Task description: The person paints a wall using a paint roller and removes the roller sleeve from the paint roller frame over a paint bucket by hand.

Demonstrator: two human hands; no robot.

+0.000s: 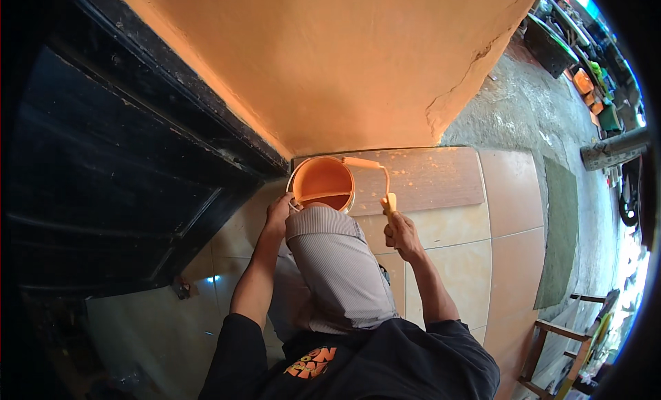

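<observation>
A paint bucket [323, 175] coated orange inside stands at the foot of the wall, its mouth facing me, orange paint low inside. My left hand [280, 210] grips its left side near the white bail handle [289, 182]. In my right hand [404, 234] is the yellow handle of a paint roller [390, 201], its frame smeared orange. The roller's orange sleeve [360, 163] lies level to the right of the bucket, one end at the rim; I cannot tell if they touch. My bent knee [325, 224] hides the bucket's near edge.
An orange wall [351, 64] with a crack rises ahead, beside a dark door [113, 157] at left. A paint-spotted brown board [428, 175] lies along its base on floor tiles [449, 276]. To the right are a green mat [557, 234], a wooden stool-like frame [563, 330] and a dark tub [550, 46].
</observation>
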